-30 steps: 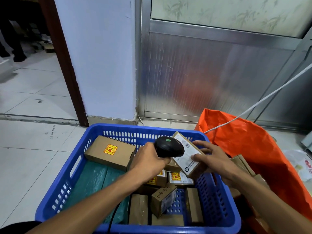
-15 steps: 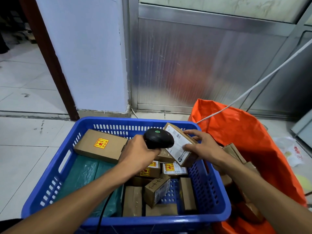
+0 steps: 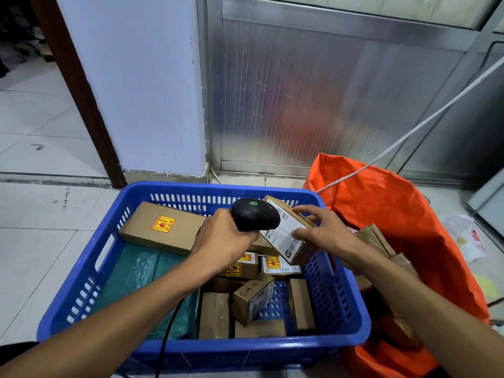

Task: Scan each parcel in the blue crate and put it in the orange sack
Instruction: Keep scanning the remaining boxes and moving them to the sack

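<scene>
I have the scanner [image 3: 255,214] gripped in my left hand [image 3: 223,238], its head hanging over the middle of the blue crate [image 3: 81,271] and nearly touching the white label of the parcel [image 3: 289,236] that my right hand [image 3: 324,233] holds above the crate's right side, thumb on the label face and fingers curled over the far edge. The parcel is tilted, label turned up and toward the scanner. The step in hand, as I judge it, is the scan itself. To do it well I would keep the parcel steady and make sure my thumb stays off the barcode strip, which sits near the upper end of the label, partly under the scanner head. I would also draw the scanner back a little, since it looks too close to take in the whole code, and aim it square at the strip, not along the label's length. Once it reads, the orange sack [image 3: 403,214] stands open just right of the crate, with brown parcels already showing inside, so the drop should be a short carry over the crate's right rim. Many parcels lie in the crate below my hands: a large box with a yellow sticker [image 3: 161,227] toward its far left corner, and several small ones along its near right.
</scene>
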Demonstrator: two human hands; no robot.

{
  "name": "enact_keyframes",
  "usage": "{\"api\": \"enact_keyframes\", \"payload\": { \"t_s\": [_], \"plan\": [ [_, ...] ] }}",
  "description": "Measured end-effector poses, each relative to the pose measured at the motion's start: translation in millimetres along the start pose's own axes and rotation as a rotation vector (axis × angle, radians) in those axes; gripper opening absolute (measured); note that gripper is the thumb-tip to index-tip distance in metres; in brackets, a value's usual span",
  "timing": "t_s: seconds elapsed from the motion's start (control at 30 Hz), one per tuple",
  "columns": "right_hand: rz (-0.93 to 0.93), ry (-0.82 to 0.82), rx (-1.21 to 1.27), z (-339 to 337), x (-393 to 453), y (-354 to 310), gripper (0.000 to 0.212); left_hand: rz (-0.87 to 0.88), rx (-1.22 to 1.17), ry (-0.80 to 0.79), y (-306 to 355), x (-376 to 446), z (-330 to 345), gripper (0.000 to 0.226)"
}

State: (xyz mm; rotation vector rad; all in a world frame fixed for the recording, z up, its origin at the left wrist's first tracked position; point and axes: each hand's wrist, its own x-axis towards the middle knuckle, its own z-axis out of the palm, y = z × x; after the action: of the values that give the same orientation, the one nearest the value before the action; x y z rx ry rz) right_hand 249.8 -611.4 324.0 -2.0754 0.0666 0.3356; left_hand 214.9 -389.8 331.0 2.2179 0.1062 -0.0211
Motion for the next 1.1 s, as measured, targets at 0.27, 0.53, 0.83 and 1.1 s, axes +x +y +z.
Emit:
{"api": "enact_keyframes", "payload": {
  "t_s": [0.27,0.53,0.83,1.1],
  "plan": [
    [-0.003,-0.004,0.021,0,-1,0,0.055,-0.011,0.012,-0.007,0,1,1,0.015],
    [-0.01,0.003,-0.005,-3,2,4,0.055,0.0,0.012,-0.016,0,0,2,0.016],
    [0.015,0.161,-0.056,-41,17,14,0.053,0.018,0.01,-0.024,-1,-1,3,0.02],
    [0.171,0.248,-0.135,-114,14,39,0.053,0.013,0.0,-0.016,0,-2,4,0.013]
  ]
}}
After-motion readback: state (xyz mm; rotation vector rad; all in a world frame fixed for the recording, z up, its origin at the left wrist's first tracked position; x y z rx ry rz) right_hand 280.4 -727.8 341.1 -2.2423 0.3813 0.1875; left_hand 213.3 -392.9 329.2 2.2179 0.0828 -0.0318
